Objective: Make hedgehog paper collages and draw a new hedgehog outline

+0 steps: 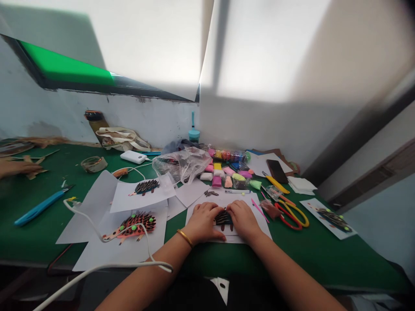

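Note:
A flat clay hedgehog (224, 218) with dark and pale spines and a blue-green body lies on white paper (261, 231) in front of me. My left hand (204, 219) holds it from the left, its thumb low and its fingers curled over the top edge. From the right, my right hand (244, 219) bends its fingers closed onto the upper spines; whatever they pinch is hidden. Just beyond my hands, loose dark clay pieces (211, 193) rest on the paper near a pen (238, 191). A pink tool (260, 211) lies right of my right hand.
Bagged clay blocks (217, 181) and a plastic bag (181, 164) are behind. Scissors (288, 216), a yellow cutter (275, 183) and a phone (276, 171) lie right. Left are a pink hedgehog picture (139, 226), a white cable (97, 272), blue pliers (40, 209) and another person's hand (19, 167).

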A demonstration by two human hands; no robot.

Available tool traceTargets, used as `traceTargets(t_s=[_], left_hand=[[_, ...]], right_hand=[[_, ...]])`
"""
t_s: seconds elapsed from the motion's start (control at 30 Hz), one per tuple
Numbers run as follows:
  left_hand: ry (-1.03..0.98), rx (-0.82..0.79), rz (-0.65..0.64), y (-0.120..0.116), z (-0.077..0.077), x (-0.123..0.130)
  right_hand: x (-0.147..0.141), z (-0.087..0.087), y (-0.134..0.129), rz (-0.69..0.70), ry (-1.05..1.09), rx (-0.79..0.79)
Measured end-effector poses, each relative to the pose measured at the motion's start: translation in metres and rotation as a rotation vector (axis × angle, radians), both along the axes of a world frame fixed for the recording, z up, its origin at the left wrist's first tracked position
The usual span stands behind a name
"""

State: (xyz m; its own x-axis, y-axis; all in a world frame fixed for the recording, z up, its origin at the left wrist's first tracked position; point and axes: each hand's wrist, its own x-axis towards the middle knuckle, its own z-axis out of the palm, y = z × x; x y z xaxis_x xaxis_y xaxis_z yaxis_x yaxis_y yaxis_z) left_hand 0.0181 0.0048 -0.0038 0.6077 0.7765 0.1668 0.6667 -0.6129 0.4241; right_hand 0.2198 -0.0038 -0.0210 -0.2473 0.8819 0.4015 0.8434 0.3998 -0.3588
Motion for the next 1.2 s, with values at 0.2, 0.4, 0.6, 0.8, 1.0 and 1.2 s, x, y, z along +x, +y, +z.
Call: traceTargets(t_s=[0.2,0.4,0.6,0.8,1.0,1.2], left_hand=[[-0.011,0.014,0.001,0.0,-0.001,-0.001],[-0.012,0.012,0.012,0.0,-0.002,-0.001],[0.001,0.024,0.01,0.0,-0.003,-0.001],[0.006,0.021,0.012,0.0,-0.003,-0.001],[0.011,0.005,0.013,0.0,-0.003,-0.001],[0.038,-0.011,-0.006,0.01,0.01,-0.001]], right_hand=[[0.002,0.003,-0.003,0.026,0.074,-0.015],[0.007,0.004,-0.005,0.009,0.178,0.041],[0.006,0.004,-0.006,0.032,0.207,0.051],[0.005,0.003,-0.007,0.037,0.207,0.035],[0.008,0.003,-0.005,0.009,0.245,0.002],[0.016,-0.009,0.005,-0.17,0.437,-0.144]])
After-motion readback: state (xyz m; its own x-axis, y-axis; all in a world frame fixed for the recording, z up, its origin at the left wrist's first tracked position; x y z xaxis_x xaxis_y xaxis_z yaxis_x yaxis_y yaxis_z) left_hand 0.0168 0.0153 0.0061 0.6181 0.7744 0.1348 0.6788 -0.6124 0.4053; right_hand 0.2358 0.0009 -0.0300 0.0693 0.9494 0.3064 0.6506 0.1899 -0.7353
